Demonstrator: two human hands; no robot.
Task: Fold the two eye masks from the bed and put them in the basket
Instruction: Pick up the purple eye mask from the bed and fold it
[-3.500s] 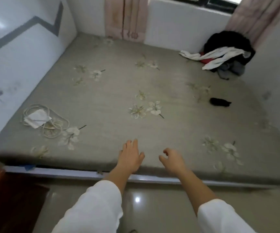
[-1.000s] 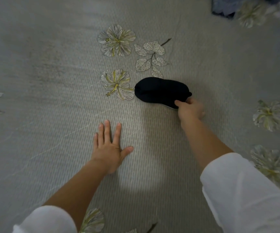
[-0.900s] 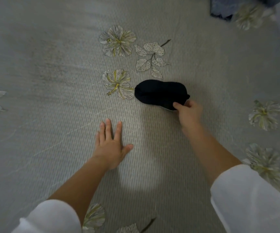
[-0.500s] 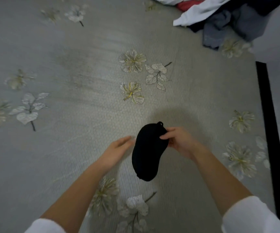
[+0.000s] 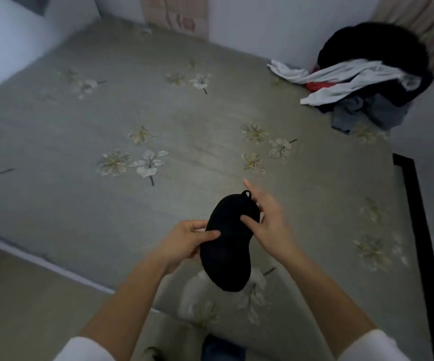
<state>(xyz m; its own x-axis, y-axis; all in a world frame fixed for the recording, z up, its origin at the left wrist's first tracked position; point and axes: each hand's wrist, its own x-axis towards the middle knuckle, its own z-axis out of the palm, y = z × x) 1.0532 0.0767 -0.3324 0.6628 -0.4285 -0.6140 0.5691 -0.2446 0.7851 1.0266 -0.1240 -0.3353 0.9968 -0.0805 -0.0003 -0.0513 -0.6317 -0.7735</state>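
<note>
A black eye mask (image 5: 227,246) hangs upright in the air over the near part of the bed (image 5: 184,131), a small strap loop at its top. My left hand (image 5: 184,243) pinches its left edge near the middle, thumb on the front. My right hand (image 5: 265,220) holds its upper right edge, thumb on the front and fingers stretched out behind. No second eye mask and no basket are in view.
A heap of black, white, red and grey clothes (image 5: 361,82) lies in the bed's far right corner. A black strip (image 5: 418,230) runs along the bed's right side. The bed's near edge (image 5: 54,269) meets tan floor at lower left. Curtains hang at the back.
My right hand took the mask off the bed and lifted it. My left hand left the mattress and now grips the mask's left edge. The view has pulled back from the bed.
</note>
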